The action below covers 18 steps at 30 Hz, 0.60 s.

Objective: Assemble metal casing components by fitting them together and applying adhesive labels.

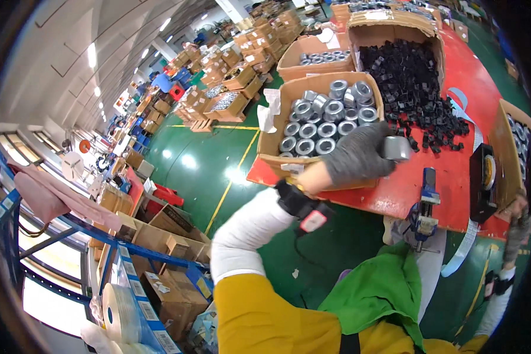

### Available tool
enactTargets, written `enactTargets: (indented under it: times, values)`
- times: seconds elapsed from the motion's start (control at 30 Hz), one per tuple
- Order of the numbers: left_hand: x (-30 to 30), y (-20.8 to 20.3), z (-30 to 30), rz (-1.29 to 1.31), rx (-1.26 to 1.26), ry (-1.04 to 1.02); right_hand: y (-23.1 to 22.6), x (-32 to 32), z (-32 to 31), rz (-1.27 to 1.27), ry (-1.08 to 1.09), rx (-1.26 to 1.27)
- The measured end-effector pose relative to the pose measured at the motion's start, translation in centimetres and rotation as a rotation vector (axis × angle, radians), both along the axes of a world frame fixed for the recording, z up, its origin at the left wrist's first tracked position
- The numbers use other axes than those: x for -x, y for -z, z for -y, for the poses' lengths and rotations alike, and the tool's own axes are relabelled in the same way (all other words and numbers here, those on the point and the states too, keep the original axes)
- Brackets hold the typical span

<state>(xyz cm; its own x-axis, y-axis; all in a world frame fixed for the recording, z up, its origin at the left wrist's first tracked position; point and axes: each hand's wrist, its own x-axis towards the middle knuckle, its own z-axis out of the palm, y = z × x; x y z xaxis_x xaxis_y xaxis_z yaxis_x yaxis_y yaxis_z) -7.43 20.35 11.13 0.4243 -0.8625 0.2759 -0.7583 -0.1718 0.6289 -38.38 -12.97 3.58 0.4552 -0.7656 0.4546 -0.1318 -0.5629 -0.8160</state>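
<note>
While we lean over red table, our left hand in grey glove has grip closed round shiny metal ring, just beside box of rings. Black bits spill nearby. Our right hand low at edge, grip hard to tell. Green floor, big room, many boxes.

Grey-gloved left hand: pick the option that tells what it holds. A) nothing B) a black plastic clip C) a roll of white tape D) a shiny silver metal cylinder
D: the grey-gloved left hand has its grip around a shiny silver metal cylinder, above the red table, beside the cardboard box of like parts.
</note>
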Motion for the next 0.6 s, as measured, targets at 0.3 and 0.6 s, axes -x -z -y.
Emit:
enactTargets:
  times: [0.3,0.6]
  values:
    - [6.1,11.7,8.0,-0.052,0.304,0.100,6.7,-2.8,-14.2,-0.327,-0.374,0.331]
    - [6.8,12.3,6.9,-0.100,0.258,0.170,9.0,-3.6,-16.0,-0.356,-0.565,0.230]
